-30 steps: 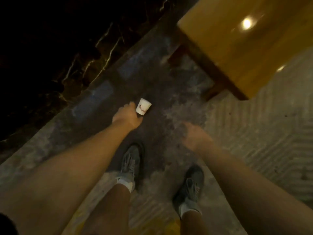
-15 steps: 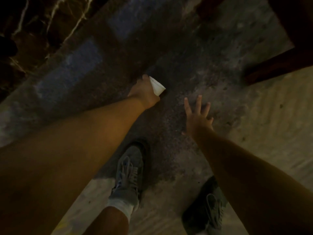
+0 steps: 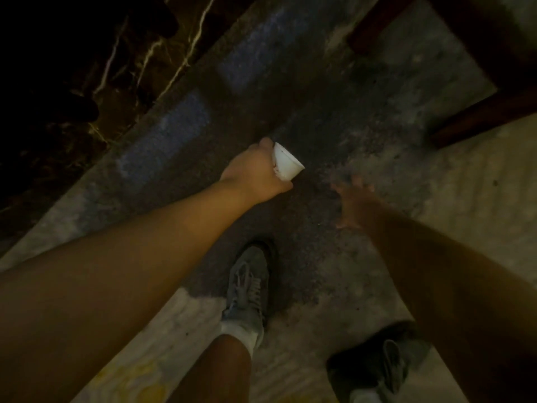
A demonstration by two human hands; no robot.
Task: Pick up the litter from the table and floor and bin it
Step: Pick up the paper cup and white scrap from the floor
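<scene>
A small white paper cup (image 3: 286, 165) with a dark mark on its side is held in my left hand (image 3: 254, 173), just above the dark patterned carpet. My fingers wrap its left side, and the cup tilts with its narrow base pointing right. My right hand (image 3: 353, 203) hovers to the right of the cup, apart from it, blurred, fingers spread and empty. No bin is in view.
Dark wooden table legs (image 3: 476, 120) and frame stand at the upper right. A black marble floor strip (image 3: 87, 68) runs along the upper left. My two grey shoes (image 3: 250, 286) stand on the carpet below the hands.
The view has dropped closer to the floor and the tabletop has left the frame. My left hand has closed round the cup and tilted it. My right hand spread its fingers and stays alongside.
</scene>
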